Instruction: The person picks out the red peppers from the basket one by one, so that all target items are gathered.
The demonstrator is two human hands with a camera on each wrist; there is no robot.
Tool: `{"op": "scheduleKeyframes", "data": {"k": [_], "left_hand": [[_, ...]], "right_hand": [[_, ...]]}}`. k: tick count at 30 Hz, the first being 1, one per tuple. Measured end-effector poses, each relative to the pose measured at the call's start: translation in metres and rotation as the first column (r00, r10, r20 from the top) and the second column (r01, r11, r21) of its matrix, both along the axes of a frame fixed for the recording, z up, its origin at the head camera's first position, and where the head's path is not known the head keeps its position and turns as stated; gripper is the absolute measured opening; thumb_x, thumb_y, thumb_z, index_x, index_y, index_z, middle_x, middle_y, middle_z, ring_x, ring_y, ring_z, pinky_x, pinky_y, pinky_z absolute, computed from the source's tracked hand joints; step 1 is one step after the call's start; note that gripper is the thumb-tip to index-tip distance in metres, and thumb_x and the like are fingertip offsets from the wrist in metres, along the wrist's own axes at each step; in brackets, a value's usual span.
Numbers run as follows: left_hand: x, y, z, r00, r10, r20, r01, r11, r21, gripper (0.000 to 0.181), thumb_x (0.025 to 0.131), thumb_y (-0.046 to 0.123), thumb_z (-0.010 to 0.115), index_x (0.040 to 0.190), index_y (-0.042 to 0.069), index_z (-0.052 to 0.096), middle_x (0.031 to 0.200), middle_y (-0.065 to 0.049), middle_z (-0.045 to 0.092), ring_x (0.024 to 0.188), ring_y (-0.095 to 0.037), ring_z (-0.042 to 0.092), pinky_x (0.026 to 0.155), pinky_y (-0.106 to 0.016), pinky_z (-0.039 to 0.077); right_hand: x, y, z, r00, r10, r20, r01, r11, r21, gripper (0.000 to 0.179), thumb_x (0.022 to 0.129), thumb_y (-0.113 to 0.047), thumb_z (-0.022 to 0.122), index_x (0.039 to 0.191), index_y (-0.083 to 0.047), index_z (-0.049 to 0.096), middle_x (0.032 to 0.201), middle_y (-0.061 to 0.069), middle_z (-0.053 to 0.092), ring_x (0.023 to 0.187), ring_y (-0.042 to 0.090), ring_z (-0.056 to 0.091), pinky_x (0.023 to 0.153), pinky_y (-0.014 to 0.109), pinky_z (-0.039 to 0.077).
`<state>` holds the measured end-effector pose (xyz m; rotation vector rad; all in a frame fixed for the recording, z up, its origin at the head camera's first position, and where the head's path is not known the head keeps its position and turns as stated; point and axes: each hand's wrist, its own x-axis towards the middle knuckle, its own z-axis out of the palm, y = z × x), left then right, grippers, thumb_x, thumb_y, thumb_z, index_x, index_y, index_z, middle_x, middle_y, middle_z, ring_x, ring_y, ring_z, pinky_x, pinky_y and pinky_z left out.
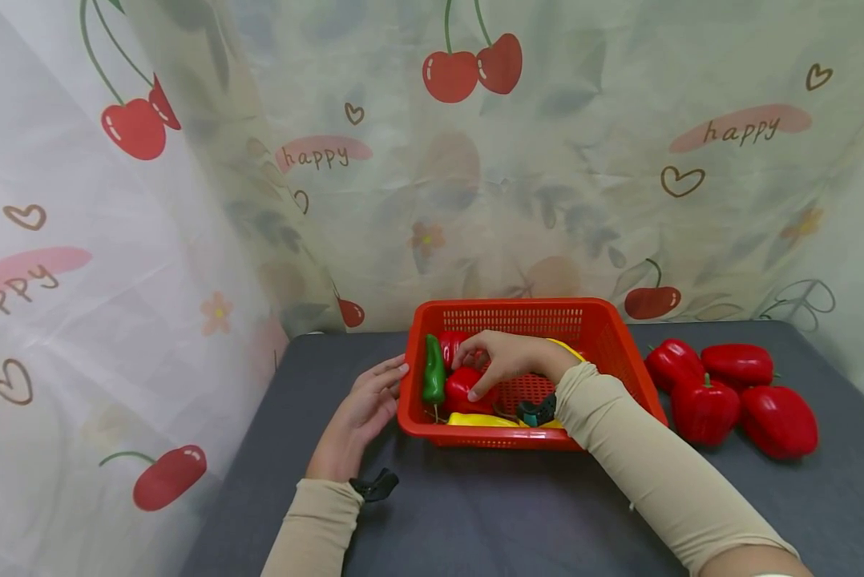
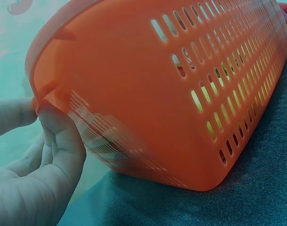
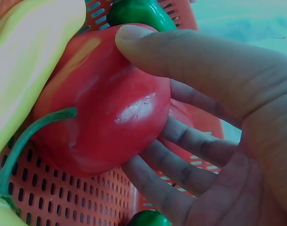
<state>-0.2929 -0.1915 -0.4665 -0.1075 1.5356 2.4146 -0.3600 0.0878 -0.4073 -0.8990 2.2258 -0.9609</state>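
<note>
A red plastic basket [image 1: 507,306] with slotted walls stands on the table. My left hand [image 1: 360,410] is at its left end; in the left wrist view, thumb and finger pinch the basket rim [image 2: 31,70]. Inside the basket my right hand [image 1: 513,354] holds a glossy red bell pepper [image 3: 101,101], thumb across one side and fingers curled around the other. Left of that pepper lies a long green chili pepper [image 1: 434,373]. Another red pepper [image 1: 452,343] sits behind it, partly covered by the right hand. Yellow peppers [image 1: 481,420] lie along the basket's near wall.
Several red bell peppers are grouped on the grey cloth [image 1: 490,513] right of the basket, one red pepper [image 1: 778,422] nearest the front. Behind hangs a pale curtain [image 1: 547,200] printed with cherries, and it also lines the left side.
</note>
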Motion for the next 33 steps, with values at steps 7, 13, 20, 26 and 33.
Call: {"op": "scheduleKeyframes", "data": {"k": [7,13,20,26,33], "left_hand": [[-0.0004,-0.0006,-0.0013,1.0,-0.004,-0.009,0.004,1.0,-0.009,0.047,0.108,0.014,0.062,0.152,0.003,0.051,0.134,-0.005,0.067,0.106,-0.017,0.069,0.093,-0.032,0.063],[-0.0008,-0.001,-0.0019,1.0,-0.005,-0.007,0.005,1.0,0.0,0.046,0.108,0.013,0.061,0.152,0.004,0.051,0.134,-0.006,0.068,0.105,-0.016,0.07,0.093,-0.032,0.063],[-0.0006,-0.0008,-0.0015,1.0,0.0,-0.007,0.0,1.0,-0.006,0.047,0.107,0.015,0.063,0.152,0.004,0.053,0.137,-0.006,0.066,0.106,-0.017,0.069,0.093,-0.032,0.063],[-0.0006,-0.0008,-0.0016,1.0,0.003,-0.007,-0.003,1.0,-0.004,0.046,0.107,0.014,0.063,0.151,0.004,0.053,0.138,-0.007,0.065,0.106,-0.017,0.069,0.092,-0.031,0.063],[-0.0007,-0.0005,-0.0016,1.0,0.005,-0.008,-0.005,1.0,-0.013,0.047,0.107,0.015,0.064,0.152,0.004,0.053,0.141,-0.008,0.065,0.107,-0.017,0.069,0.093,-0.032,0.063]], "right_hand": [[-0.0005,0.0009,-0.0008,1.0,-0.002,-0.011,0.003,1.0,0.005,0.053,0.085,-0.025,0.091,0.131,-0.012,0.069,0.131,0.005,0.069,0.122,0.028,0.061,0.103,0.041,0.058],[-0.0003,0.0011,-0.0006,1.0,-0.007,0.0,0.007,1.0,0.001,0.054,0.085,-0.024,0.091,0.132,-0.01,0.068,0.131,0.007,0.068,0.122,0.028,0.06,0.102,0.041,0.059],[0.0002,0.0026,-0.0002,1.0,-0.016,-0.008,0.016,1.0,0.006,0.054,0.083,-0.024,0.092,0.13,-0.012,0.069,0.13,0.006,0.067,0.121,0.029,0.059,0.098,0.039,0.06],[0.0004,0.0034,0.0,0.999,-0.031,-0.012,0.032,0.999,0.013,0.054,0.08,-0.025,0.093,0.128,-0.015,0.069,0.128,0.003,0.068,0.121,0.028,0.059,0.096,0.039,0.061],[-0.0003,0.0038,-0.0008,0.999,-0.048,0.007,0.048,0.999,0.017,0.051,0.082,-0.024,0.092,0.126,-0.016,0.069,0.127,0.003,0.068,0.119,0.027,0.06,0.095,0.038,0.061]]}}
